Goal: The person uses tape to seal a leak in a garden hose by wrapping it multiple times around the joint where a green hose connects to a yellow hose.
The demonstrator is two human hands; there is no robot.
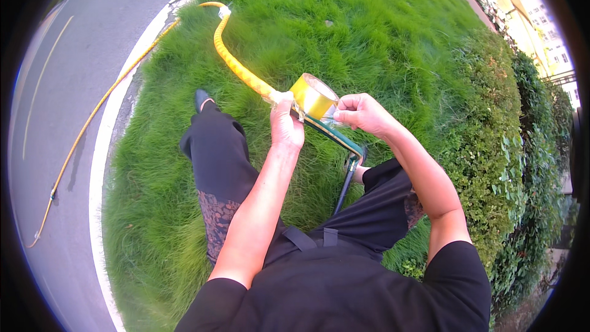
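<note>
My left hand point(286, 121) is closed around the joint where a yellow hose point(238, 66) meets a green tube point(334, 133). Crinkled clear film or tape wraps that joint. A roll of yellowish packing tape point(310, 93) sits just above the tube, between my hands. My right hand point(361, 112) is pinched at the roll's lower right edge, on what looks like a clear strip of tape. The green tube bends down into a black pole point(344, 187) that runs toward my legs.
I am over long grass point(381, 18). A white curb point(98, 197) borders a grey road point(61, 98) on the left, where the yellow hose continues point(101, 101). A hedge point(491, 147) lines the right side, with buildings point(544, 31) beyond.
</note>
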